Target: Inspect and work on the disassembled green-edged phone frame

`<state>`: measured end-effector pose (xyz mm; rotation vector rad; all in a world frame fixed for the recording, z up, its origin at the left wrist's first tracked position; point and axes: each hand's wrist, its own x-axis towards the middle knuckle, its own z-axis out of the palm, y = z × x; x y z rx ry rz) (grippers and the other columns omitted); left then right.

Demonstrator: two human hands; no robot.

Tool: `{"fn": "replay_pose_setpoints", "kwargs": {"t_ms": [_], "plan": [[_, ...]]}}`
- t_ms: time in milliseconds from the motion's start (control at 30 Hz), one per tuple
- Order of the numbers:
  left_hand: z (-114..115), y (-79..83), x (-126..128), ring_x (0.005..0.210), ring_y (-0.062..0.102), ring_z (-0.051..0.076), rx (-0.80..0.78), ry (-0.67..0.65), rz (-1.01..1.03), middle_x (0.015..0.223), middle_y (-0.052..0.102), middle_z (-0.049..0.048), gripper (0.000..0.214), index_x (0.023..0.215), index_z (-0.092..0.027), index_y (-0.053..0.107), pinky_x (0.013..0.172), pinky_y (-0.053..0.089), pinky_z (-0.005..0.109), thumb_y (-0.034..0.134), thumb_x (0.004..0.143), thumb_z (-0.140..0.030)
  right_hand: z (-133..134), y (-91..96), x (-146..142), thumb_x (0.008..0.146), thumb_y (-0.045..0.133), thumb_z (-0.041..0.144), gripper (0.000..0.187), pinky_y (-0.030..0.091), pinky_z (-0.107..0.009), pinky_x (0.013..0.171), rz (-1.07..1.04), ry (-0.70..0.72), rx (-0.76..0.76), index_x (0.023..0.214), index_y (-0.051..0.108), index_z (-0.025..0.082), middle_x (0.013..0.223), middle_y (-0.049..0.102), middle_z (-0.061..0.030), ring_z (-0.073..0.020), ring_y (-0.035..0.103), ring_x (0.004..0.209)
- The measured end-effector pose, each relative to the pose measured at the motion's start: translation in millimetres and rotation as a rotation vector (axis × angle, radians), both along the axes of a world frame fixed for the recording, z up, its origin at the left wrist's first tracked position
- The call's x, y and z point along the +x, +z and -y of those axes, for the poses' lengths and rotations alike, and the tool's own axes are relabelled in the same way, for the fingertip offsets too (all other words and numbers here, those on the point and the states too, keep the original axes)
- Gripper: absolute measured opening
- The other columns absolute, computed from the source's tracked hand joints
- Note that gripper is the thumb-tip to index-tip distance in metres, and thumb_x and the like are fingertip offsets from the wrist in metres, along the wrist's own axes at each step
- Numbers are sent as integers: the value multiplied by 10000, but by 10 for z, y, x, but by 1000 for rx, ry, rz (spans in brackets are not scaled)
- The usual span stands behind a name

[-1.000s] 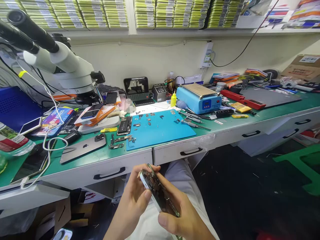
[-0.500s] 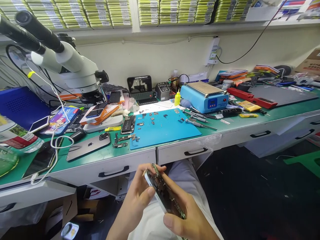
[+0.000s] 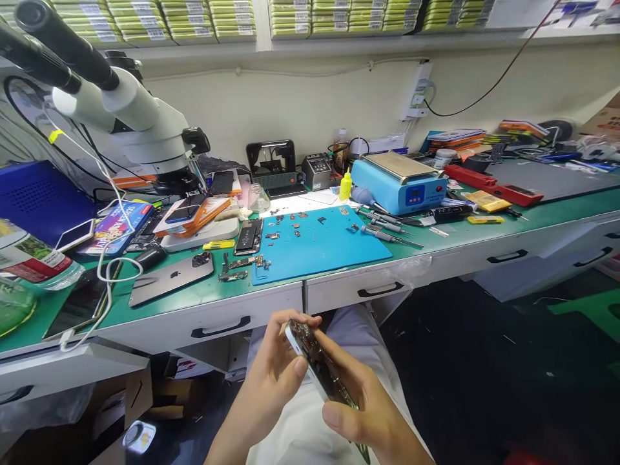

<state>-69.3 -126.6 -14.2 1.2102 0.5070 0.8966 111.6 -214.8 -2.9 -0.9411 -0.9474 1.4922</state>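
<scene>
Two bare hands hold a partly disassembled smartphone [image 3: 316, 363] tilted above the light-coloured trousers [image 3: 295, 429], just in front of the table [image 3: 232, 288]. Its pale side frame runs along the left; the dark inner face, dotted with small components, is exposed, and a greenish edge shows at the near end. The left hand [image 3: 277, 369] has its grip clamped on the far part, thumb at the pale frame and fingers curled around the end. The right hand [image 3: 364, 403] has its grip clamped on the nearer part, thumb across the near side and fingers along the right.

On the table, a blue work mat [image 3: 329, 255] carries scattered small parts, with precision screwdrivers [image 3: 385, 226] at its right corner. An opened phone housing [image 3: 248, 237] lies at the mat's left edge. Farther left, a grey iPhone [image 3: 172, 279] lies back up, near a yellow-handled tool [image 3: 218, 245]. Behind stand a yellow squeeze bottle [image 3: 345, 187], a blue heating-plate machine [image 3: 382, 187] and, at left, a binocular microscope [image 3: 145, 132].
</scene>
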Motion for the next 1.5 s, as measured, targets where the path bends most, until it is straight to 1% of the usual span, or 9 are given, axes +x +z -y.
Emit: {"fn": "replay_pose_setpoints", "kwargs": {"t_ms": [133,367,600,733,967,1067,1167,1300,1500], "plan": [[10,-17,-17,1436,687,341,18,23,-31,1590,685,129,452,1463,-229,714,1210,592,609,822,1092,-464,-2,-5,-10,876,966,628,1071,302,-534,1455,-6,11,-2,1796,518,311,1788,589,-85,-397,463,1735],[-14,-29,-22,1392,713,332,5,28,8,1539,711,127,445,1447,-216,719,1166,625,589,815,1096,-472,-18,6,-6,868,962,651,1098,287,-551,1462,-4,23,-5,1800,512,286,1798,573,-99,-402,454,1741],[-69,-50,-39,1348,736,319,-22,-47,92,1531,715,130,454,1466,-217,712,1121,655,563,799,1107,-481,-21,63,-6,866,958,669,1059,266,-528,1468,11,31,-20,1775,552,308,1805,570,-95,-391,426,1759],[-83,-54,-19,1361,730,321,-16,-21,97,1527,719,126,439,1457,-214,719,1143,642,574,802,1107,-466,-34,36,-4,871,963,654,1065,264,-532,1470,6,40,-12,1782,540,299,1808,565,-97,-389,418,1764],[-71,-56,-9,1350,734,319,-20,-12,89,1541,710,129,443,1467,-214,713,1125,654,565,801,1110,-461,-66,-45,32,876,954,637,1039,255,-558,1472,-10,66,28,1776,549,314,1825,544,-85,-403,401,1770],[-84,-89,-12,1343,738,315,-15,-25,99,1540,711,129,439,1467,-216,715,1120,657,559,800,1111,-459,-65,-67,45,880,949,644,1013,272,-561,1466,-20,61,27,1762,570,321,1808,567,-83,-407,403,1770],[-116,-140,-5,1324,745,311,-3,-40,136,1526,718,130,450,1464,-212,715,1107,662,553,790,1115,-486,-62,-80,57,850,971,663,1020,252,-537,1474,-23,53,28,1737,605,316,1816,557,-79,-402,363,1790],[-155,-226,36,1297,756,303,20,-38,171,1493,733,125,442,1454,-209,719,1092,669,544,789,1117,-486,-69,-99,76,845,978,649,1023,271,-542,1468,-20,50,32,1740,602,327,1808,566,-88,-402,415,1765],[-162,-354,93,1285,760,300,49,11,166,1485,737,122,440,1449,-205,722,1091,669,544,796,1113,-480,-90,-146,72,843,977,628,967,292,-546,1461,-6,53,68,1706,644,345,1796,581,-92,-399,451,1746]]}}
